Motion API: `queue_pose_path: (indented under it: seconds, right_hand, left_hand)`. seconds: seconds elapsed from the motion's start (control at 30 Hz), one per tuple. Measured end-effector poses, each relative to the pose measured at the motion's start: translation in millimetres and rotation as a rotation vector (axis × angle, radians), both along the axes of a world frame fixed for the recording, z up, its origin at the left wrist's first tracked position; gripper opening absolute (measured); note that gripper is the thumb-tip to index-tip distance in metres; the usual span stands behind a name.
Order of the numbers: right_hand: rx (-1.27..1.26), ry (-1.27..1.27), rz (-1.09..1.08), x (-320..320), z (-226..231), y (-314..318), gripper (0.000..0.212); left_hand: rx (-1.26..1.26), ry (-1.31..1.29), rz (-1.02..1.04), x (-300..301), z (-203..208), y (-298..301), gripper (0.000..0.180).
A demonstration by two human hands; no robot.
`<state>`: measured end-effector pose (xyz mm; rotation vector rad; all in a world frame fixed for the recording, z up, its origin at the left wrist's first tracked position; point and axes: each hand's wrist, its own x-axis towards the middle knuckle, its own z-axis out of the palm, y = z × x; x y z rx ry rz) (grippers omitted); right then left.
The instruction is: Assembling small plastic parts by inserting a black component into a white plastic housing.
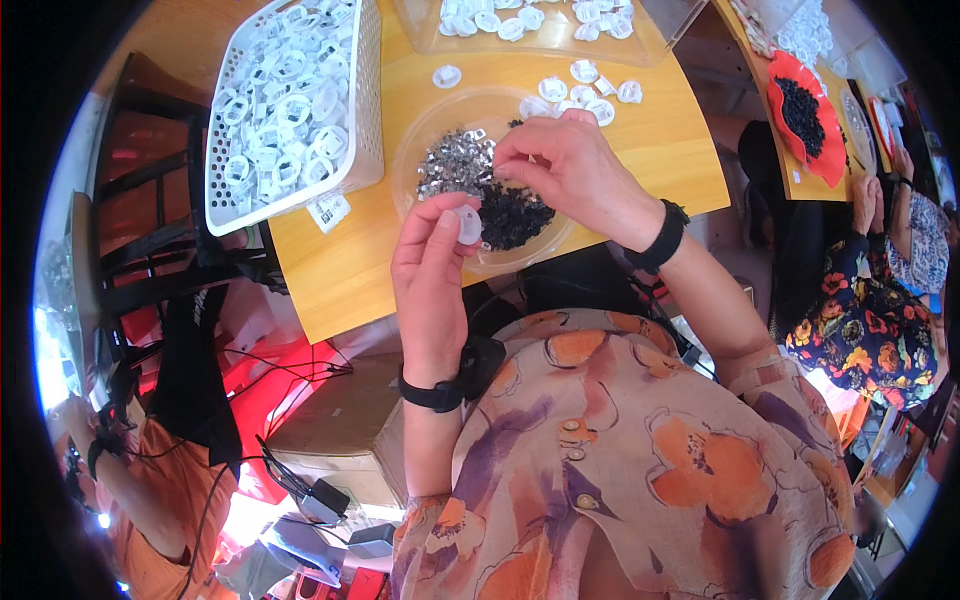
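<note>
**On a yellow wood-toned table (650, 140): two-handed work observed**

The table's left side is taken up by a tall white plastic basket with perforated walls (370, 110), filled with translucent white round pieces (295, 108). At the far edge, more white pieces are contained in a clear plastic tray (560, 50). On a separate table to the right, black bits are held in a red wavy-rimmed bowl (832, 163). Near the front edge of the yellow table, a shallow, round, clear plastic dish (403, 140) is placed; by it, two heaps are held side by side: shiny silver metal pieces (452, 160) at left, small black pieces (515, 222) at right.

Above the dish's near left part, the left hand (428, 255) is raised. Its thumb and fingers are closed, and a small translucent white disc (467, 226) is gripped between them. Over the dish's right side, the right hand (580, 172) is lowered, thumb and forefinger brought nearly together; whether anything tiny is pinched there cannot be told. Black bands (660, 238) are worn on both wrists. Beyond the right hand, loose white pieces (553, 90) are scattered on the table.
</note>
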<state>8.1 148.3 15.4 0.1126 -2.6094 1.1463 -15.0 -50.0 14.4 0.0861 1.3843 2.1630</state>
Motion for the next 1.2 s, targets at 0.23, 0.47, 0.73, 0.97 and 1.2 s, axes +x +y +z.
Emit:
queue_pose_path:
  seconds: [0.23, 0.47, 0.73, 0.97, 1.2]
  right_hand:
    - [-0.183, -0.030, -0.096, 1.5, -1.2, -0.8, 0.008]
    - [0.380, -0.059, -0.112, 2.2, -19.9, 1.0, 0.001]
    - [0.552, -0.085, -0.088, -7.0, -28.7, -12.4, 0.003]
    - [0.728, 0.102, 0.040, -10.6, -31.1, -4.8, 0.009]
    - [0.696, 0.070, 0.052, -13.4, -33.3, 5.6, 0.009]
  left_hand:
    - [-0.201, 0.173, 0.022, 3.4, 0.6, 7.5, 0.019]
    - [-0.136, 0.099, 0.050, 0.3, -1.8, 5.3, 0.018]
    - [-0.115, 0.076, 0.066, -0.9, -3.3, 6.5, 0.020]
    - [-0.109, 0.072, 0.041, -1.3, -1.7, 6.1, 0.020]
    - [-0.108, 0.073, 0.029, 1.0, -0.2, 7.8, 0.021]
